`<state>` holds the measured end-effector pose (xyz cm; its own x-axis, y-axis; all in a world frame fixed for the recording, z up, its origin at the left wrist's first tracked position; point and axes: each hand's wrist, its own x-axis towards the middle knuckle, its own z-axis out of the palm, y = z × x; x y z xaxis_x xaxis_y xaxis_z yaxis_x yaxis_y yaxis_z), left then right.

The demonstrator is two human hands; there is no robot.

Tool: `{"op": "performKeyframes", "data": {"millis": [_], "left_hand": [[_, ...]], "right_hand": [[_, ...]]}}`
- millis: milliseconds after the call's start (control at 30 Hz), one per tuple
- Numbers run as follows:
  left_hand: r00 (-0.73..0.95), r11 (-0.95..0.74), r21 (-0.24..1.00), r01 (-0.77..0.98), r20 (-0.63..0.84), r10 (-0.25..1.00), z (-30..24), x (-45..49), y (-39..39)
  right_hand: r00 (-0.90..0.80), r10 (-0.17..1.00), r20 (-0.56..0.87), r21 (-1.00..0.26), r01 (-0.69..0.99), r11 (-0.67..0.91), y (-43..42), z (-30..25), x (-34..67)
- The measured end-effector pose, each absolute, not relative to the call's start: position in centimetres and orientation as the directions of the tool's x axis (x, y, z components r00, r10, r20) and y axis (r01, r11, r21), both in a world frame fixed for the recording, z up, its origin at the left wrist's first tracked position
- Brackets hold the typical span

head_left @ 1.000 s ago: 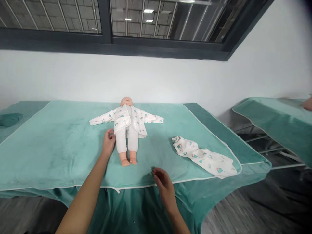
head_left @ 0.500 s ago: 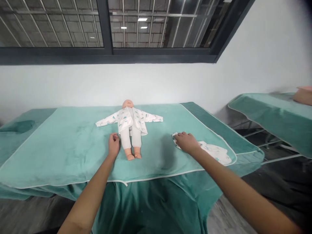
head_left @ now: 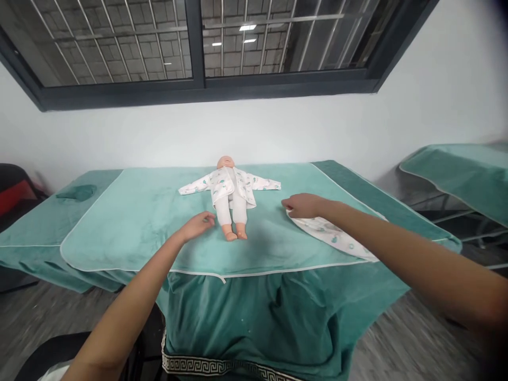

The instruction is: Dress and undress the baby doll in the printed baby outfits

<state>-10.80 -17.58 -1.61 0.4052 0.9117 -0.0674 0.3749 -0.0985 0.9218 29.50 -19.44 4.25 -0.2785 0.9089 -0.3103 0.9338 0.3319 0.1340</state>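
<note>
The right hand was grasping one end of the printed garment; the left hand, loose and holding nothing, was beside the doll.

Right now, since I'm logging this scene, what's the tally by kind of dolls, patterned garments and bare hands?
Doll: 1
Patterned garments: 2, jacket and loose garment
Bare hands: 2, left hand and right hand
Total: 5

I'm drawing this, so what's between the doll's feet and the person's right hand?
In the head view, only bare green sheet lies between the feet and the right hand.
</note>
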Motion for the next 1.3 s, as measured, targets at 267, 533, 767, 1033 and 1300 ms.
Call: {"op": "performKeyframes", "data": {"millis": [267, 533, 767, 1033, 1300], "left_hand": [[0.672, -0.379, 0.915, 0.141, 0.192, 0.715, 8.3, -5.6, -24.2], [0.420, -0.428, 0.898, -0.103, 0.429, 0.800, 12.9, -4.3, -26.9], [0.460, -0.348, 0.934, -0.084, 0.346, 0.818, 15.8, -5.6, -28.0], [0.348, -0.255, 0.926, -0.278, 0.345, 0.872, 15.8, -5.8, -27.6], [0.499, -0.263, 0.953, -0.147, 0.301, 0.813, 16.4, -6.1, -28.0]], "right_hand": [[-0.578, 0.813, 0.071, -0.608, 0.621, 0.495, -23.0, 14.4, 18.5], [-0.602, 0.724, 0.338, -0.797, 0.226, 0.560, -27.6, 19.2, 15.9], [-0.499, 0.777, 0.383, -0.780, 0.275, 0.562, -29.0, 19.8, 16.3], [-0.614, 0.775, 0.149, -0.851, 0.319, 0.417, -29.2, 18.9, 17.0], [-0.366, 0.866, 0.341, -0.880, 0.200, 0.431, -28.7, 18.7, 15.8]]}}
